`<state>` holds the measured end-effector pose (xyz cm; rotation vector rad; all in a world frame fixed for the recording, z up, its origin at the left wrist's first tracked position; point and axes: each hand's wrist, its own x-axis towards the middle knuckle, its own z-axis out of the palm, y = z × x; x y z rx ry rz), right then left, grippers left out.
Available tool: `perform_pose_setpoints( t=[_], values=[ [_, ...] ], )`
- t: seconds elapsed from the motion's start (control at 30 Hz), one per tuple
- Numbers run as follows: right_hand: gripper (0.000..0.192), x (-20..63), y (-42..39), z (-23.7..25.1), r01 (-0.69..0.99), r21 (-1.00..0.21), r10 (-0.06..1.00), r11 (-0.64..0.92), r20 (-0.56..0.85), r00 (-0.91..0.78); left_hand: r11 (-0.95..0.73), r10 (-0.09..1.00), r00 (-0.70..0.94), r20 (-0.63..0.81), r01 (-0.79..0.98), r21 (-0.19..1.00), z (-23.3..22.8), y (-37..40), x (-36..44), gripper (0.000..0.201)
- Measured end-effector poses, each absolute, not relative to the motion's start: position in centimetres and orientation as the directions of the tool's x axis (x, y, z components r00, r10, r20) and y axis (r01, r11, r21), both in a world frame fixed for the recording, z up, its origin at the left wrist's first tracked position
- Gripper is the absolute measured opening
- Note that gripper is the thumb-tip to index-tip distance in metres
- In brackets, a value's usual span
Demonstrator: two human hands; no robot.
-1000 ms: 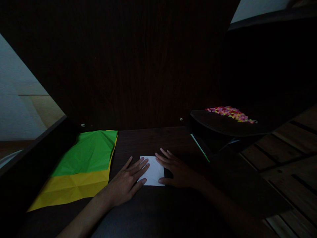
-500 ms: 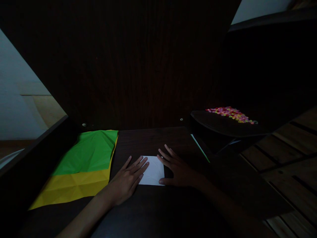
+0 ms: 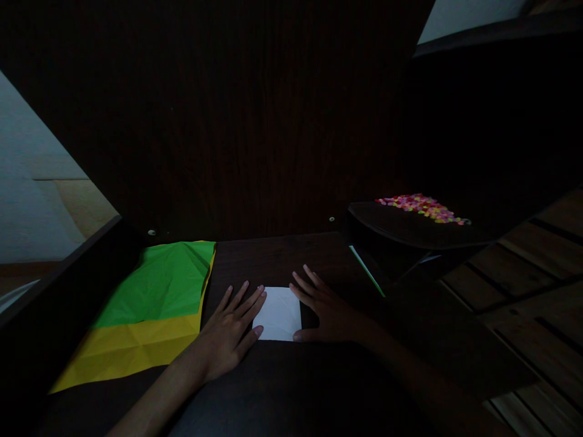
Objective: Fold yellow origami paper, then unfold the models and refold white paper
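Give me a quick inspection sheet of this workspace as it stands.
Surface: dark wooden desk, dimly lit.
Job's things: small white paper square lying flat between the hands.
Clutter: green sheet on top of a yellow sheet at left; pile of small colourful pieces on a dark shelf at right.
Grips: left hand flat on the paper's left edge; right hand flat on its right edge.
Cables: nothing seen.
Surroundings: dark wood panel behind, slatted floor at right.

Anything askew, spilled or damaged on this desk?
Nothing clearly wrong. Both hands, left hand and right hand, lie flat on the edges of a white paper. The green sheet over the yellow sheet is creased. Colourful bits lie heaped on a dark tray; too dim to say more.
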<state>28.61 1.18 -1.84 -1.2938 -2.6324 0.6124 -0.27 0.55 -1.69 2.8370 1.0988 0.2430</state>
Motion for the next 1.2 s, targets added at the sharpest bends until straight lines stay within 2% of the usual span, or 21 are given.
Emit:
perform_pose_setpoints(
  t=[0.17, 0.6, 0.83, 1.0, 1.07, 1.2],
  values=[
    [0.113, 28.5, 1.1, -1.4, 0.747, -0.421, 0.791, 0.514, -0.104, -0.603, -0.722, 0.691, 0.717, 0.094, 0.676, 0.148, -1.6, 0.4, -0.2, 0.064],
    [0.111, 28.8, 1.2, -1.7, 0.728, -0.424, 0.786, 0.539, -0.056, -0.616, -0.753, 0.654, 0.752, 0.077, 0.639, 0.157, -1.4, 0.5, -0.3, 0.058],
    [0.107, 28.6, 1.1, -1.2, 0.731, -0.389, 0.797, 0.56, 0.012, -0.604, -0.842, 0.531, 0.838, 0.126, 0.504, 0.191, -1.2, 0.4, 0.1, 0.063],
    [0.082, 28.5, 1.0, -1.1, 0.707, -0.356, 0.782, 0.611, 0.134, -0.608, -0.866, 0.495, 0.849, 0.186, 0.467, 0.178, -2.0, 0.6, 0.0, 0.08],
    [0.067, 28.5, 1.0, -1.2, 0.69, -0.339, 0.766, 0.639, 0.198, -0.612, -0.858, 0.512, 0.831, 0.216, 0.482, 0.176, -2.4, 0.7, -0.2, 0.075],
    [0.042, 28.4, 0.9, -1.6, 0.619, -0.334, 0.703, 0.711, 0.315, -0.637, -0.812, 0.583, 0.772, 0.252, 0.551, 0.19, -2.5, 0.7, -0.2, 0.054]
  ],
)
